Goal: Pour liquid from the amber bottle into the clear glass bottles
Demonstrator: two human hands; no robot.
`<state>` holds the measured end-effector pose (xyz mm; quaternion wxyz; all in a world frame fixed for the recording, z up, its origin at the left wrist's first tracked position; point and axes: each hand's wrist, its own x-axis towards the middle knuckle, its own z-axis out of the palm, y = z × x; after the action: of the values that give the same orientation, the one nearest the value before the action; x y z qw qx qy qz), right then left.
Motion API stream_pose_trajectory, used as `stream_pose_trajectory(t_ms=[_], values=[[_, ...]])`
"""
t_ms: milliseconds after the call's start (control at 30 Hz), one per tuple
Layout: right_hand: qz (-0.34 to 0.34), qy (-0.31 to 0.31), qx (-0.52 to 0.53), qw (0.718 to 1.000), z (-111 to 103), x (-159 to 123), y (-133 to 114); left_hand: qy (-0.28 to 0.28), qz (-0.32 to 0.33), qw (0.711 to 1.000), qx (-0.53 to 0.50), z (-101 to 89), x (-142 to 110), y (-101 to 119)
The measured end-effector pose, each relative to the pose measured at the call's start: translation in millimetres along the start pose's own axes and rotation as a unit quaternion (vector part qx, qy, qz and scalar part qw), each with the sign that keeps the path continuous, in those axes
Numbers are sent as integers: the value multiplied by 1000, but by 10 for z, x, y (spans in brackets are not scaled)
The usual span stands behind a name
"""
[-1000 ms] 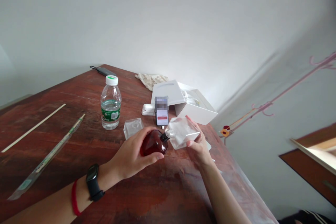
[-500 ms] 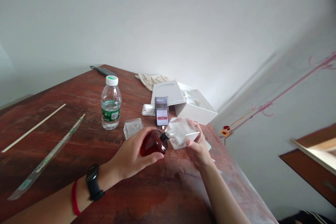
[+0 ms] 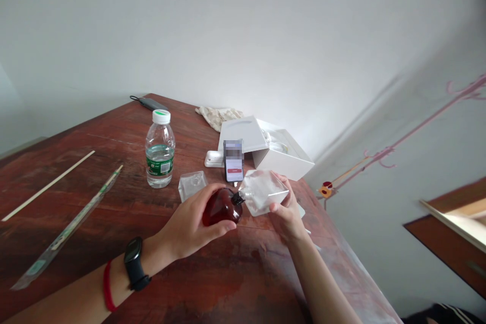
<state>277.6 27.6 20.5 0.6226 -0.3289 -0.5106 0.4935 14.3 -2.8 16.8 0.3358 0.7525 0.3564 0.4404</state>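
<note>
My left hand (image 3: 186, 225) is wrapped round a round dark red bottle (image 3: 222, 206) tipped on its side, its black neck pointing right. My right hand (image 3: 287, 212) grips a clear square glass bottle (image 3: 264, 191), also tilted, with its mouth meeting the red bottle's neck. Both are held just above the reddish wooden table (image 3: 114, 202). A black watch and a red band sit on my left wrist.
A water bottle (image 3: 160, 149) stands behind, with a clear square cap (image 3: 193, 185) beside it. A phone (image 3: 234, 162) leans by an open white box (image 3: 266, 149). A cloth (image 3: 218, 114), a dark device (image 3: 152, 103) and two long sticks (image 3: 68, 197) lie about. The table's right edge is close.
</note>
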Motion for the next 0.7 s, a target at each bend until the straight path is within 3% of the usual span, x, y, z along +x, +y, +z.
stream_pose_trajectory(t_ms=[700], values=[[-1, -5, -18, 1000, 25, -18, -45, -6, -1, 1000, 7, -16, 5, -3]])
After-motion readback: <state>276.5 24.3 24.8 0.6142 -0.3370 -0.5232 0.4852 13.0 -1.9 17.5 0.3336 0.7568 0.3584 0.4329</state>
